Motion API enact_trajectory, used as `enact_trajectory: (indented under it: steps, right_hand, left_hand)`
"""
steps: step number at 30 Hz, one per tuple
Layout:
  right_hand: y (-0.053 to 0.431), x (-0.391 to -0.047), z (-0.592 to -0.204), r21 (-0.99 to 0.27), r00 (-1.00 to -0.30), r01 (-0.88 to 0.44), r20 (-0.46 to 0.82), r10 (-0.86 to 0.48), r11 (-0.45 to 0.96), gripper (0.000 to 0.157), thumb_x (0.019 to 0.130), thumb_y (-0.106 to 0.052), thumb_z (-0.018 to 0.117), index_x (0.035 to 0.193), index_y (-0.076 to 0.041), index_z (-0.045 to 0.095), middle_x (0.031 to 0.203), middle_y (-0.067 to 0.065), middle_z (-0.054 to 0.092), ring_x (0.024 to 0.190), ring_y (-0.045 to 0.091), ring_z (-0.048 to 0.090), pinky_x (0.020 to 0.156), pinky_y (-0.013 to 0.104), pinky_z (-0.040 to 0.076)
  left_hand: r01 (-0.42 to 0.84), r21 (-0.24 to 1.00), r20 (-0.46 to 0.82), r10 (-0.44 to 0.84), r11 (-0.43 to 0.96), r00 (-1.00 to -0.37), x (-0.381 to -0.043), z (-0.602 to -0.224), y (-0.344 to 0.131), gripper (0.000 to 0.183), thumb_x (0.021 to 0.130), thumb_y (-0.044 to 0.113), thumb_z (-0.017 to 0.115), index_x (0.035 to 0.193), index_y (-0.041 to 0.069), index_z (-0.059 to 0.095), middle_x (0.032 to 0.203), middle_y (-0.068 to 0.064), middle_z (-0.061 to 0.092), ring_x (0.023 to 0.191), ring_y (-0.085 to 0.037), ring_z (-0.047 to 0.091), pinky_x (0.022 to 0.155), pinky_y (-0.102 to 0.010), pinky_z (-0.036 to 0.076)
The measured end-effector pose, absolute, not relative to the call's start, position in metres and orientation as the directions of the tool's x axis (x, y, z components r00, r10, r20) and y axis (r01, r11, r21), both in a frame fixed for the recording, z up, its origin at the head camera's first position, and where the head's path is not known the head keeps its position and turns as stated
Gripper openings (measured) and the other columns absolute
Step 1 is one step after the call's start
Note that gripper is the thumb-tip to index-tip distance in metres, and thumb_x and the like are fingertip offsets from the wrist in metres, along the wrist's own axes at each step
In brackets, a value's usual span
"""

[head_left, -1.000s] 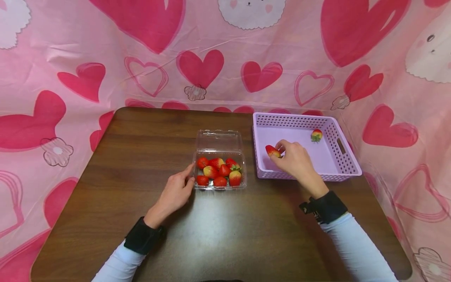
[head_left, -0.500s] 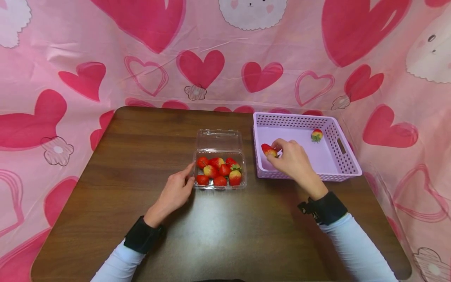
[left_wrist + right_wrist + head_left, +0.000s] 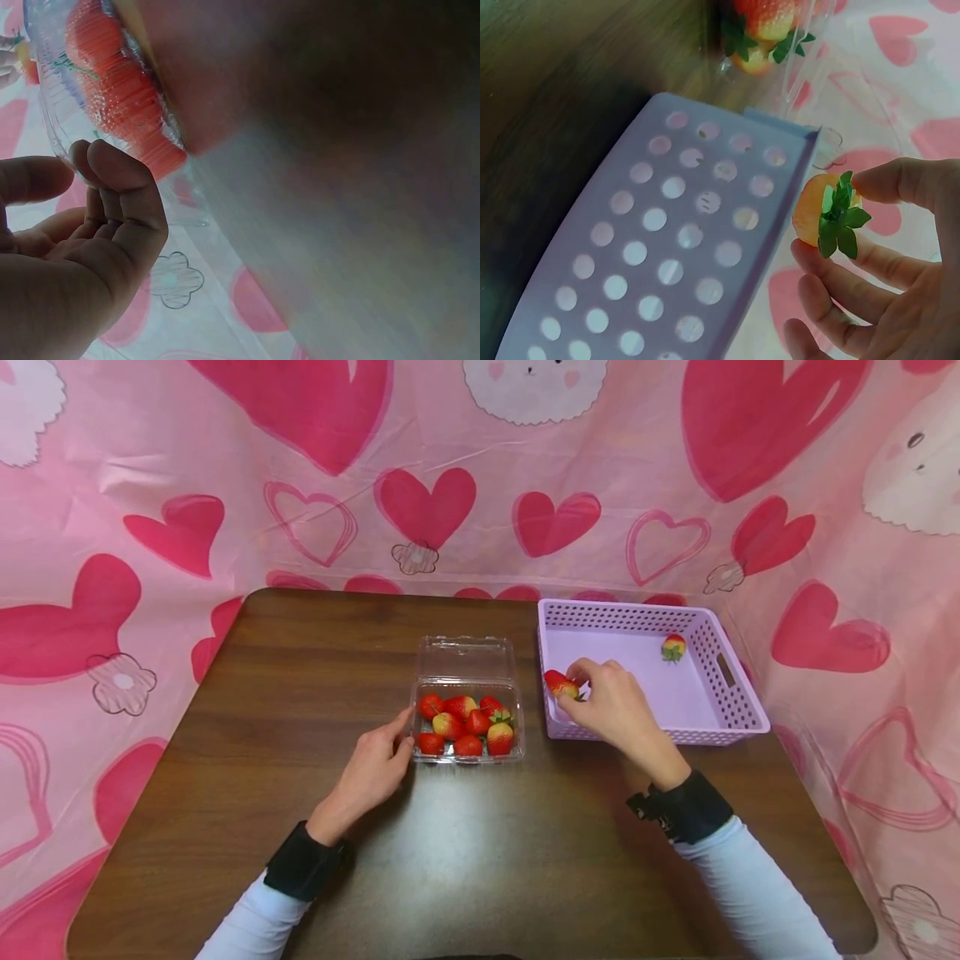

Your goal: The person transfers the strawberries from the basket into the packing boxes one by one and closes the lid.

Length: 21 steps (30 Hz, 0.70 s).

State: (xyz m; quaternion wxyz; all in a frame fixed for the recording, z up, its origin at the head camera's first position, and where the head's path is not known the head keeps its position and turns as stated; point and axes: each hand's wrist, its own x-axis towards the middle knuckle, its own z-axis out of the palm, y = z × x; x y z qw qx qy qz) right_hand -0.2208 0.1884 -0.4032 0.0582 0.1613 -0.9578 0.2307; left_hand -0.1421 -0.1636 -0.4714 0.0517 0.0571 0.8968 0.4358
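Observation:
A clear plastic clamshell container (image 3: pixel 465 762) stands with its lid swung back, and several red strawberries (image 3: pixel 477 722) lie inside. At its left side my left hand (image 3: pixel 375 760) holds the edge; the left wrist view shows bent fingers (image 3: pixel 127 180) against the plastic wall. My right hand (image 3: pixel 618 706) pinches one strawberry (image 3: pixel 561 683) between thumb and fingers, over the left end of the lilac basket (image 3: pixel 660 737). Seen from the right wrist, that strawberry's green leaves (image 3: pixel 841 217) face the camera, near the basket's rim. Another strawberry (image 3: pixel 673 647) lies at the back right of the basket.
The brown wooden table (image 3: pixel 315 660) carries both containers, with a narrow gap between them. Basket walls are perforated and rise around its floor. A pink heart-patterned cloth (image 3: pixel 427 435) hangs behind and at both sides of the table.
My right hand has carried the pinched strawberry leftward within the basket, close to its left wall. The left hand and the clamshell container stay where they were.

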Motion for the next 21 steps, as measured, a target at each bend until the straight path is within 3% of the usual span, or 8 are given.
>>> enact_trajectory:
  steps: [21]
  right_hand:
    - [0.162,-0.209,-0.408,-0.443,-0.898,-0.44,0.214,-0.385,0.781,0.027,0.086,-0.024,0.079,0.107,-0.007,0.076,0.091,0.008,0.074,0.087,0.03,0.059,0.072,0.046,0.048]
  left_hand:
    - [0.067,0.781,-0.032,0.146,0.621,-0.989,-0.144,-0.475,-0.165,0.055,0.106,0.009,0.056,0.158,-0.001,0.043,0.073,-0.006,0.052,0.055,-0.02,0.049,0.051,-0.031,0.043]
